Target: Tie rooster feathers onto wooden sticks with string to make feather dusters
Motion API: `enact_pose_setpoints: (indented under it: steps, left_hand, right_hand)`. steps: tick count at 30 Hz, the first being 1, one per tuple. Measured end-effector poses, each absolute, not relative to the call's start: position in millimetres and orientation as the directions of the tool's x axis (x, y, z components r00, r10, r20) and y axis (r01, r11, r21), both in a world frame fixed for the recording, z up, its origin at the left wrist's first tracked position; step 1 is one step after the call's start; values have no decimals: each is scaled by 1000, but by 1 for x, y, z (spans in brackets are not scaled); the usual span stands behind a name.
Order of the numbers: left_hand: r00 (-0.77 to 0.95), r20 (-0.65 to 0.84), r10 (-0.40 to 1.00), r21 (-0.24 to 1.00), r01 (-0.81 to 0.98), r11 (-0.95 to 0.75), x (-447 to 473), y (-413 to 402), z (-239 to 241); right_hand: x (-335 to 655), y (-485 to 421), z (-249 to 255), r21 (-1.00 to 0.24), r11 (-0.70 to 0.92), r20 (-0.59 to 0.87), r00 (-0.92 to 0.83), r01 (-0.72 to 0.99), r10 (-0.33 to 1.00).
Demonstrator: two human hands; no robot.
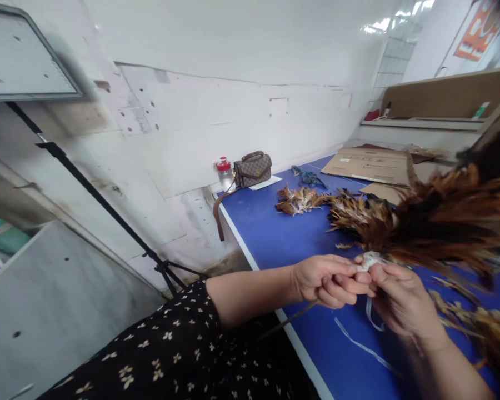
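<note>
A large feather duster (pixel 450 222) of brown, orange and black feathers fans out to the right, over the blue table. Its feather bases meet at a white wrapped binding (pixel 371 259). My left hand (pixel 331 280) is closed around the stick just behind that binding. From under this hand a thin brown stick (pixel 302 314) slants down to the left. My right hand (pixel 404 300) pinches the bound end from the other side, its fingertips touching the wrapping. A pale plastic strip (pixel 364 347) trails below the hands onto the table.
Loose brown feather bunches (pixel 302 199) lie farther back on the blue table (pixel 266 233). Behind them are a patterned handbag (pixel 253 169), a red-lidded jar (pixel 225 173) and flat cardboard (pixel 370 164). More feathers (pixel 483 322) lie at right. A black tripod (pixel 108 208) stands at left.
</note>
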State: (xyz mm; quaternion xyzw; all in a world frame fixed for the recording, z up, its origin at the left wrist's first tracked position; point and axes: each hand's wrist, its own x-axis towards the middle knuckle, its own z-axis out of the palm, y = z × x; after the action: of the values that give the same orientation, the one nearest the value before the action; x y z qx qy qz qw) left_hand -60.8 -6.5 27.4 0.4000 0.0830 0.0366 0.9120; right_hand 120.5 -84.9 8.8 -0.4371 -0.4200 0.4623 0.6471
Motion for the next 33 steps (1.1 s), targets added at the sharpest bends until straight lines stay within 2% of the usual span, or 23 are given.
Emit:
enact_pose_setpoints:
  steps: [2,4,6,8,11,13,16,18,22,24,27,31,33]
  left_hand:
    - [986,-90,144,747,-29,665,-56,-7,24]
    - [963,-89,254,821,-73,566,-49,-8,19]
    - [884,-97,457,918,-98,384,-42,-9,13]
    - [752,-44,657,988,-66,141,-36,-10,5]
    - [617,121,777,990,-21,-138,-30,-12,-4]
    - [621,125,773,992,-80,-97,-30,-14,-3]
    - [753,9,658,951,-210,228,-35,-12,8]
    - [846,9,533,882,-258,395,-41,-9,16]
    - [948,49,315,783,-232,578,-50,-1,22]
    - [961,40,274,754,-209,622,-50,1,21]
    - [922,13,387,803,-241,546,-45,-3,18]
    - [749,13,662,939,-236,248,-38,-15,12]
    - [687,13,726,973,-174,148,-36,-19,9]
  right_hand:
    - [125,-84,6,-960,186,128,263,-210,956]
    - [130,-80,1,-965,178,105,336,-192,936]
    - [132,-75,-7,-971,171,85,429,-165,899]
    - [131,-70,-14,-979,161,74,510,-128,857]
    - [125,-67,-16,-988,122,53,537,-93,842]
    - [120,-69,-12,-985,121,44,504,-122,863]
    - [116,-73,-1,-964,162,64,411,-210,909]
    - [116,-77,5,-952,189,94,356,-242,930]
    - [117,-81,10,-946,211,141,274,-247,951]
    - [118,-82,9,-944,223,150,284,-245,947]
    - [121,-78,4,-948,239,144,384,-212,912]
    - [126,-72,-8,-969,212,131,472,-122,872]
    - [126,-70,-13,-976,208,153,474,-66,867]
